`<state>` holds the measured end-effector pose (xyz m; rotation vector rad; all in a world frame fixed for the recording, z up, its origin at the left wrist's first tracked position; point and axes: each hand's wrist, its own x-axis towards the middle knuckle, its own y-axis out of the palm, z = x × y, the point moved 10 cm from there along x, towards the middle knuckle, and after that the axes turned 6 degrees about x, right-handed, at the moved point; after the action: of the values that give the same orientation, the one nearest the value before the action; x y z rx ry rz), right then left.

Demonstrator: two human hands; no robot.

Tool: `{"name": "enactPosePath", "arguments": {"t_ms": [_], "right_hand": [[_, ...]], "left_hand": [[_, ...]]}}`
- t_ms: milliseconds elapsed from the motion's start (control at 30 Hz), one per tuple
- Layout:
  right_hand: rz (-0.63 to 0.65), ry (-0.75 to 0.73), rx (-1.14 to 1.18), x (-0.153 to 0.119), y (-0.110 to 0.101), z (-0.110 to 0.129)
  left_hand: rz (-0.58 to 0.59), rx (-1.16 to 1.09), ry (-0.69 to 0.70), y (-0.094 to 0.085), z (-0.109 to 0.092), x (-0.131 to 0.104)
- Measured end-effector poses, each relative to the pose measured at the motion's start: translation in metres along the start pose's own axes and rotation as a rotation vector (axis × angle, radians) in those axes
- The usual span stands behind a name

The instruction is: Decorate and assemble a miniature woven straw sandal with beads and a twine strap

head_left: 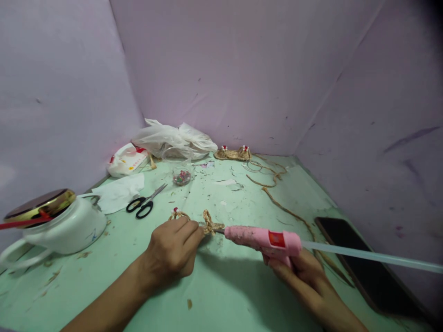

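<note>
In the middle of the table, my left hand (175,246) is closed on a small braided straw piece (209,223) with loops that stick out to the right of the fingers. A red bead and white beads show on a looped part just above the knuckles. My right hand (300,272) is wrapped round the handle of a pink glue gun (263,238), which points left. Its metal nozzle meets the right side of the straw loops. A long translucent glue stick (374,256) extends from the back of the gun.
Black-handled scissors (145,203), a white cloth (121,191) and a white mug (74,230) are on the left. Farther back are a bead dish (182,177), a plastic bag (176,140) and a beaded straw item (232,154). Cord (289,212) and a phone (367,267) lie right.
</note>
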<state>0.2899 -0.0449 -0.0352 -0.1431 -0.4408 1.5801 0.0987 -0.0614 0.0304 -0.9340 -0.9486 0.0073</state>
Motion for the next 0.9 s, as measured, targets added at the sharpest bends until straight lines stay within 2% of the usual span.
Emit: {"name": "enactPosePath", "arguments": {"t_ms": [133, 267, 333, 400, 500, 600, 700, 767, 833, 900], "right_hand": [[-0.033, 0.026, 0.113, 0.005, -0.005, -0.001], [-0.127, 0.055, 0.273, 0.017, -0.020, -0.014], [-0.168, 0.101, 0.308, 0.023, -0.025, -0.024], [-0.203, 0.178, 0.300, 0.026, -0.027, -0.034], [-0.237, 0.266, 0.281, 0.029, -0.026, -0.046], [-0.240, 0.298, 0.293, 0.032, -0.023, -0.051], [-0.226, 0.303, 0.332, 0.036, -0.022, -0.056], [-0.217, 0.298, 0.315, 0.036, -0.024, -0.057], [-0.238, 0.307, 0.202, 0.031, -0.031, -0.057], [-0.299, 0.282, 0.016, 0.023, -0.042, -0.048]], "left_hand": [[-0.005, -0.003, 0.009, -0.001, -0.001, 0.000], [-0.090, -0.011, 0.112, -0.002, -0.008, -0.003], [-0.074, -0.052, 0.150, 0.006, -0.009, -0.007], [0.000, -0.118, 0.125, 0.019, -0.006, -0.010], [0.104, -0.260, 0.002, 0.034, 0.007, -0.015], [0.110, -0.329, -0.148, 0.035, 0.022, -0.017], [0.057, -0.229, -0.318, 0.026, 0.041, -0.018], [0.086, -0.142, -0.484, 0.026, 0.058, -0.022], [0.198, -0.102, -0.671, 0.033, 0.075, -0.031], [0.392, -0.170, -0.822, 0.050, 0.084, -0.043]]}}
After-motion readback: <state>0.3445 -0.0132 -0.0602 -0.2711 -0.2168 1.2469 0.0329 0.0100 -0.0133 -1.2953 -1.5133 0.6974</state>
